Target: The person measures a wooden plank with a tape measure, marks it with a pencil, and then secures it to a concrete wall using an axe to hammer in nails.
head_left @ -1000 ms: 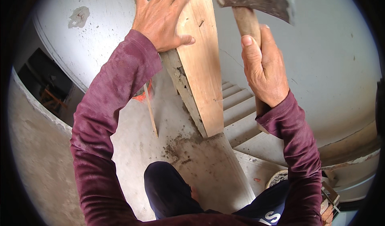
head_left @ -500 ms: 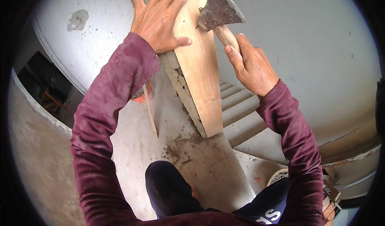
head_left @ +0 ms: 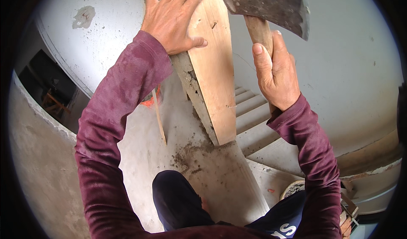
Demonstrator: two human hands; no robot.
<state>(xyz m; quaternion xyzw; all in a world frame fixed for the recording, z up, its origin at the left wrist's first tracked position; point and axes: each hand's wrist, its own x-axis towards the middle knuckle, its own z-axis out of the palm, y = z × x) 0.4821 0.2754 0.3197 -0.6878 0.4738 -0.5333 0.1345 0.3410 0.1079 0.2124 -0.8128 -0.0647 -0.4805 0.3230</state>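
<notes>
A pale wooden board (head_left: 216,78) runs from the top of the view down to the concrete, lying along a rough, mortar-crusted edge piece (head_left: 194,88). My left hand (head_left: 171,20) presses on the board's upper left side, fingers spread and thumb out across the wood. A nail (head_left: 213,25) stands partly out of the board, to the right of that hand. My right hand (head_left: 277,71) is wrapped round the wooden handle of a hatchet (head_left: 271,5). The hatchet's dark head is raised to the right of the board, apart from the nail, with its blade edge facing right.
Concrete stairs (head_left: 254,116) descend at the right, beside a grey wall (head_left: 339,61). Crumbled mortar (head_left: 186,156) litters the floor near the board's lower end. A thin wood strip (head_left: 159,118) stands at left. A bucket (head_left: 292,188) and bricks (head_left: 345,224) sit at lower right.
The hatchet has lifted away from the board, up and to the right, uncovering the nail. My left hand stays on the board, shifted slightly right in the view.
</notes>
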